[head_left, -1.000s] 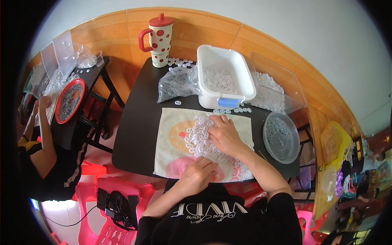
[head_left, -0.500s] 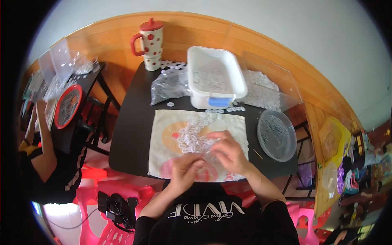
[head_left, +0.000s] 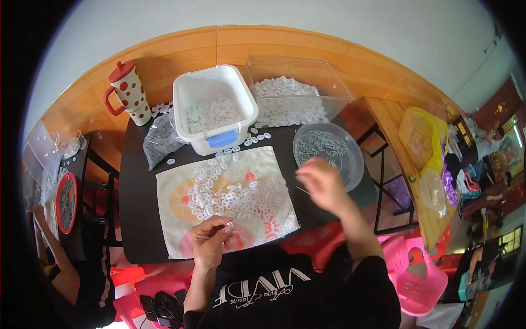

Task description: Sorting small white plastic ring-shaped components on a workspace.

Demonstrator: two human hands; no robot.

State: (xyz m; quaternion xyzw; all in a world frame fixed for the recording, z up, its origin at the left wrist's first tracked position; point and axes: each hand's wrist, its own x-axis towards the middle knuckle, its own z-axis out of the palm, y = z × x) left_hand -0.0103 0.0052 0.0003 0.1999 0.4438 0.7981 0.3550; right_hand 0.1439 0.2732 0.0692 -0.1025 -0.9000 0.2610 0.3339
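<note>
My left hand [head_left: 209, 241] is at the near edge of a cream cloth [head_left: 172, 222], thumb and forefinger pinching a small white oval plastic piece [head_left: 230, 225]. Several similar white oval pieces with holes [head_left: 227, 200] lie heaped on the cloth just beyond it. My right hand [head_left: 323, 183] is over the near-left rim of a round clear tray [head_left: 356, 178]. Small grey metal-looking parts [head_left: 318, 147] are spread in that tray. The right fingers are curled and blurred, and whether they hold anything does not show.
Behind the cloth stand a white tub [head_left: 244, 112], a clear box of white pieces [head_left: 290, 101], a bag of grey parts [head_left: 160, 141] and a red-dotted tumbler [head_left: 130, 94]. A thin stick [head_left: 303, 190] lies near my right hand. Another person's arm [head_left: 55, 241] shows at left.
My right hand has left my left hand and moved right to the round tray. My left hand stays at the cloth's near edge, holding a white piece. The view has turned right.
</note>
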